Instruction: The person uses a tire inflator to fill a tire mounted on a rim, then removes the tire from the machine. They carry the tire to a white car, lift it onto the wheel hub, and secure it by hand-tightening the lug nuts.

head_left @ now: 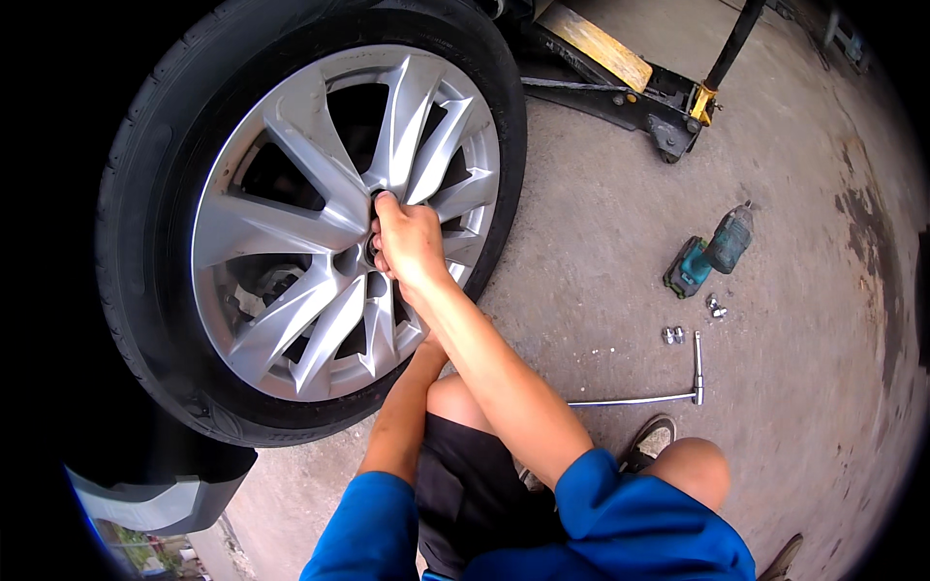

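Note:
A car wheel with a silver multi-spoke rim and black tyre fills the upper left. My right hand is at the hub, its fingers curled in at the lug holes and the thumb pointing up. Whatever those fingers grip is hidden by the hand. Beneath the right forearm, my left forearm reaches up to the tyre's lower right side. The left hand itself is covered by the right arm, so its fingers do not show.
A floor jack stands at the top right. On the concrete to the right lie a teal and black cordless impact wrench, several shiny lug nuts and a long metal wrench bar. A grey car body panel is lower left.

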The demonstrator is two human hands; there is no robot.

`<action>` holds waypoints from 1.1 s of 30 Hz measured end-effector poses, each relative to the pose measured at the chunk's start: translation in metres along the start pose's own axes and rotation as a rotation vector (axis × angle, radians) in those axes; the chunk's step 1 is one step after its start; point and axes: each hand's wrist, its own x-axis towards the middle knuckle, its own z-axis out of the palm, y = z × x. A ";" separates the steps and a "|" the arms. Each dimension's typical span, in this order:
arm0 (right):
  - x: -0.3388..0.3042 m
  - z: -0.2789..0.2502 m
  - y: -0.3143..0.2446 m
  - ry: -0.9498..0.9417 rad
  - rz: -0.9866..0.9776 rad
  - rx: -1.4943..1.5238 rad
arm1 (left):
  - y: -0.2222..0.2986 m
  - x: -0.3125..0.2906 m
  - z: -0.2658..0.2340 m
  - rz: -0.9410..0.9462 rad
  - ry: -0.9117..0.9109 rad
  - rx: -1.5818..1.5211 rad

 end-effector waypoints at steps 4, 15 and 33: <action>-0.002 0.002 -0.004 -0.043 0.182 0.129 | 0.009 -0.001 -0.005 0.060 0.064 0.048; 0.005 -0.002 0.000 0.097 -0.107 -0.282 | 0.030 0.023 -0.041 0.007 -0.079 -0.035; 0.010 -0.007 0.010 0.109 -0.151 -0.168 | 0.031 0.027 -0.040 0.016 -0.059 0.034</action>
